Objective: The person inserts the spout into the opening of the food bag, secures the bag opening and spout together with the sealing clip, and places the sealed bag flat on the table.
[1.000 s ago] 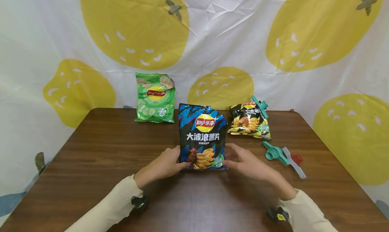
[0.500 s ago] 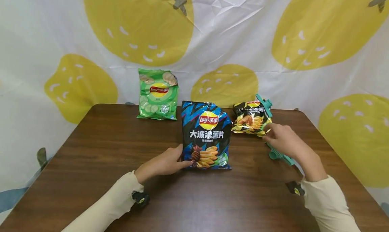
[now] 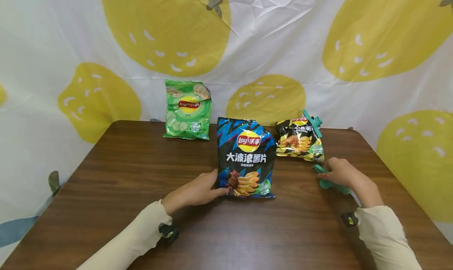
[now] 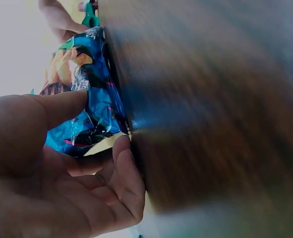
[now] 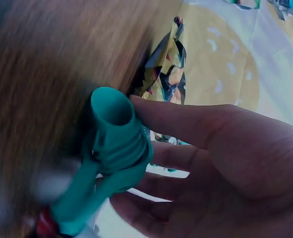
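A blue and black Lay's chip bag (image 3: 245, 158) stands upright on the table, facing me. My left hand (image 3: 198, 189) grips its lower left edge, thumb in front; the left wrist view shows the thumb on the bag's crinkled blue side (image 4: 99, 106). To the right, my right hand (image 3: 347, 175) holds a teal bag clip (image 3: 327, 183) close over the tabletop. In the right wrist view the thumb lies at the clip's round spout (image 5: 119, 124), with the fingers behind it. The hand hides part of the clip in the head view.
A green Lay's bag (image 3: 187, 112) stands at the back left. Behind the right hand, a black and yellow chip bag (image 3: 299, 140) has another teal clip (image 3: 313, 122) across its top corner. A red piece (image 5: 46, 223) shows under the held clip. A lemon-print cloth (image 3: 265, 97) hangs behind the table.
My right hand has let go of the blue bag's right side and moved right to the teal clip, which it now holds. The left hand keeps its grip on the bag.
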`<state>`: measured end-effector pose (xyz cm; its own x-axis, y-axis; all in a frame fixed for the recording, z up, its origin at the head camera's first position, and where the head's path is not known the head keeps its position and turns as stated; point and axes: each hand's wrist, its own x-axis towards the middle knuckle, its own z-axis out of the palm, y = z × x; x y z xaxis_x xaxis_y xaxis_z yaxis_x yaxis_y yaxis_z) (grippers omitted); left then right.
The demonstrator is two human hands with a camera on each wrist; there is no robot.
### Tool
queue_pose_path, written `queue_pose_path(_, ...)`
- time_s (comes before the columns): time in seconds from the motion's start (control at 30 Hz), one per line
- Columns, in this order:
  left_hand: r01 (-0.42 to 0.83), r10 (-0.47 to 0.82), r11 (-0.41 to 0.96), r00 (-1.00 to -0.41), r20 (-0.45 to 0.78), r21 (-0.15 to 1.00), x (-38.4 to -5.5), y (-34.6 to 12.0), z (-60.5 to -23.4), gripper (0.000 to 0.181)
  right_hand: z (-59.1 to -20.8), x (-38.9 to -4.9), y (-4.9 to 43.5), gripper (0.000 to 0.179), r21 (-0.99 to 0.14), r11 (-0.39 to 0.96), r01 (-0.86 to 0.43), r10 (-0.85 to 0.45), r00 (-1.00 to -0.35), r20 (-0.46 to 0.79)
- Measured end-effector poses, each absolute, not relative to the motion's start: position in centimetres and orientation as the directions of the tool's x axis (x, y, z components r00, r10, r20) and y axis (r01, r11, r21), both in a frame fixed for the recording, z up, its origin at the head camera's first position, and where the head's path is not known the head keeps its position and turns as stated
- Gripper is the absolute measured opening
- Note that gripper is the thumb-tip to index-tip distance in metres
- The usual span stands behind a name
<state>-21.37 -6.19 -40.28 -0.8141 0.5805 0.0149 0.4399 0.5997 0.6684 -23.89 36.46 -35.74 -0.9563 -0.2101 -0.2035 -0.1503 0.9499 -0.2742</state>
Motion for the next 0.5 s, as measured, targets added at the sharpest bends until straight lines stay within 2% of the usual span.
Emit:
queue_pose_path(0.13, 0.439, 0.578, 0.609, -0.816, 0.009, 0.661, -21.3, -6.3, -40.2, 0.064, -36.2, -24.2, 36.0, 0.023, -0.267, 0.939, -0.216, -0.263, -0.953, -0.153)
queue_pose_path(0.5, 0.429, 0.557, 0.625, -0.83, 0.012, 0.652, -21.4, -6.3, -40.4, 0.062, -34.4, -23.2, 33.6, 0.022, -0.322, 0.888, -0.328, -0.348, -0.937, -0.005)
